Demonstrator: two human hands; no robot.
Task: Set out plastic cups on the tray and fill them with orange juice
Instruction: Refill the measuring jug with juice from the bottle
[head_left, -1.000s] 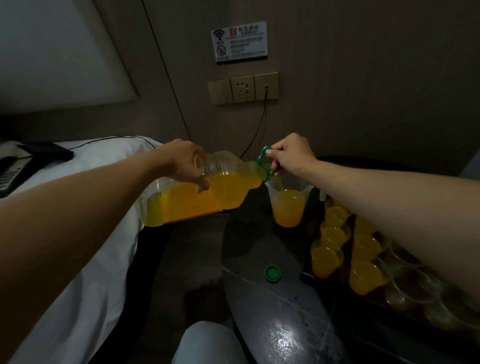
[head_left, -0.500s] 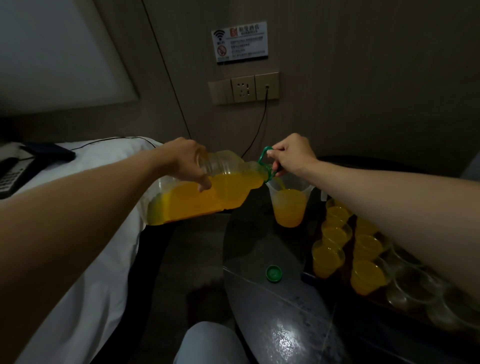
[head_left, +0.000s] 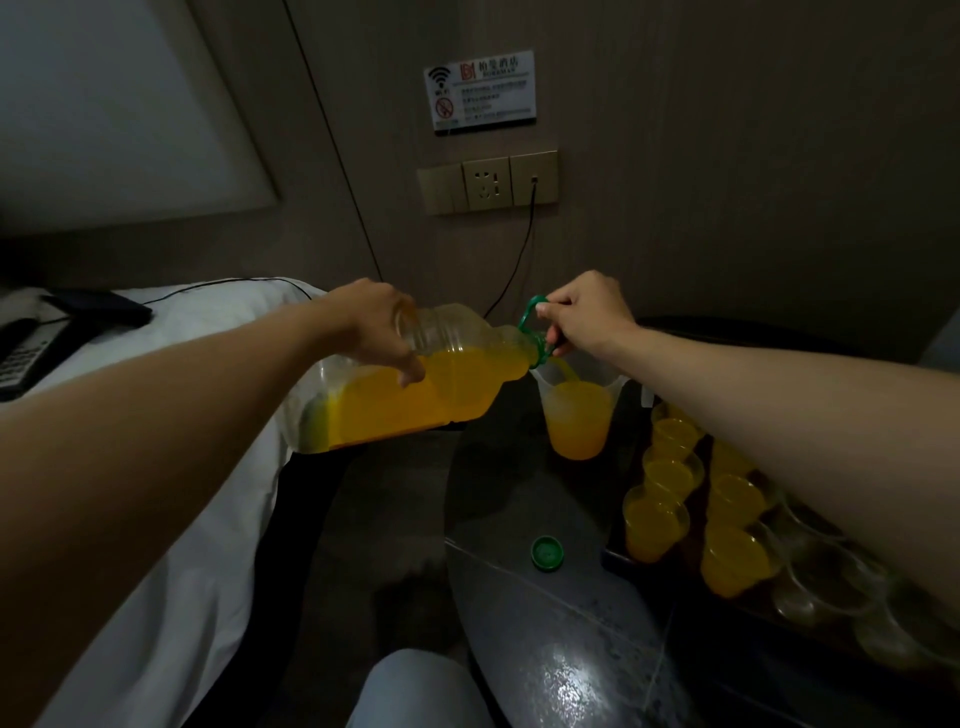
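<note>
A big clear juice bottle (head_left: 415, 400), tipped almost flat and half full of orange juice, hangs over the table's far left edge. My left hand (head_left: 382, 330) grips its body from above. My right hand (head_left: 584, 314) holds the green handle ring (head_left: 535, 322) at its neck. Juice streams from the mouth into a clear jug (head_left: 579, 415), which stands on the table and is over half full. On the dark tray (head_left: 615, 553) at the right stand several filled plastic cups (head_left: 654, 525). Behind them are several empty clear cups (head_left: 821, 582), partly hidden by my right forearm.
The green bottle cap (head_left: 547, 554) lies on the glossy dark table (head_left: 566, 649) near the tray's left corner. A white bed (head_left: 182, 519) borders the table on the left, with a phone (head_left: 26, 353) on it. A cable (head_left: 511, 275) hangs from the wall socket (head_left: 485, 182).
The bottle's base has risen a little, tilting it further. The juice level in the jug has gone up. Both hands keep their grip.
</note>
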